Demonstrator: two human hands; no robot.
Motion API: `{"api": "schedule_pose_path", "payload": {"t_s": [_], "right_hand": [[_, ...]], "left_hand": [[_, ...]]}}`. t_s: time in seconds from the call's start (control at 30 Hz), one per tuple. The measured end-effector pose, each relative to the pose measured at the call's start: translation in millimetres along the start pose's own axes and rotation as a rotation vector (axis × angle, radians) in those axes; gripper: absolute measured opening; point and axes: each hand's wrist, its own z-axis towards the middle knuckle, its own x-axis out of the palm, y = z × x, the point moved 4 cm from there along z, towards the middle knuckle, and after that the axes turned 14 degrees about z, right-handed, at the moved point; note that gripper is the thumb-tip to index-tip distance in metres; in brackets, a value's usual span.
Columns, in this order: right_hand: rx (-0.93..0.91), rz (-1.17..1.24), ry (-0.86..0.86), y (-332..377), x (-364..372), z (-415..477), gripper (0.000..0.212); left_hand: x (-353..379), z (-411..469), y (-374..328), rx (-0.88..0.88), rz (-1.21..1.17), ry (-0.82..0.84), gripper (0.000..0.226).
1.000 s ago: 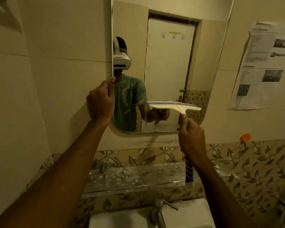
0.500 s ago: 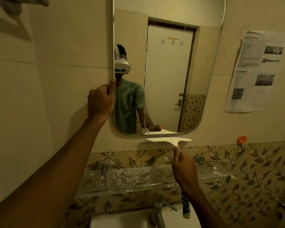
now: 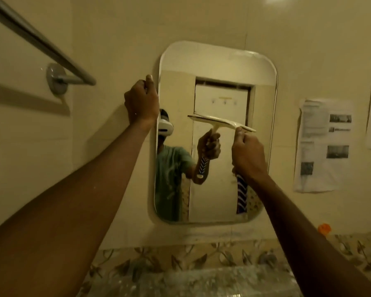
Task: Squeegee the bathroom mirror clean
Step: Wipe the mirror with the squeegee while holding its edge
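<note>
Our right hand is closed around the squeegee, its blade against the mirror mid-glass; our left hand grips the mirror's left edge. A towel bar hangs left, 2 paper notices right.

The mirror glass above the squeegee lay open; the left hand blocked its left edge (towel bar well aside).

A metal towel bar is on the left wall; printed papers and an orange hook are on the right.
</note>
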Motion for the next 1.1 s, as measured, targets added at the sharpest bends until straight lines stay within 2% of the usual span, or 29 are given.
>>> {"api": "schedule_pose_path", "payload": {"t_s": [0.17, 0.33, 0.4, 0.5, 0.57, 0.67, 0.8, 0.87, 1.0, 1.1], "right_hand": [[-0.025, 0.033, -0.012, 49.1, 12.6, 59.5, 0.044], [-0.08, -0.049, 0.028, 94.6, 27.2, 106.3, 0.041], [-0.14, -0.127, 0.078, 111.3, 34.6, 117.4, 0.034], [-0.149, -0.193, 0.094, 113.7, 42.8, 121.2, 0.033], [-0.081, -0.16, 0.059, 97.0, 44.9, 105.8, 0.042], [0.008, -0.104, 0.102, 58.5, 49.1, 50.4, 0.045], [0.032, -0.19, 0.157, 28.0, 51.1, -9.0, 0.045], [0.041, -0.171, 0.142, 36.5, 49.3, 0.9, 0.048], [-0.111, -0.077, 0.07, 95.5, 46.9, 69.6, 0.044], [-0.144, -0.108, 0.016, 125.0, 49.0, 112.1, 0.046]], "left_hand": [[6.8, 15.9, -6.9, -0.068, -0.075, 0.09, 0.048], [11.4, 20.2, 3.5, -0.22, -0.23, 0.263, 0.05], [10.2, 20.9, 3.2, -0.223, -0.234, 0.301, 0.051], [8.0, 21.2, 1.2, -0.199, -0.229, 0.325, 0.054], [8.0, 20.9, 2.3, -0.205, -0.261, 0.342, 0.054], [9.1, 20.7, 4.7, -0.205, -0.291, 0.346, 0.056], [7.6, 20.1, 3.2, -0.174, -0.286, 0.348, 0.06], [5.0, 18.6, 0.9, -0.146, -0.257, 0.339, 0.062], [6.0, 19.3, 1.7, -0.136, -0.25, 0.342, 0.061], [11.6, 20.5, 4.6, -0.147, -0.257, 0.353, 0.058]]}}
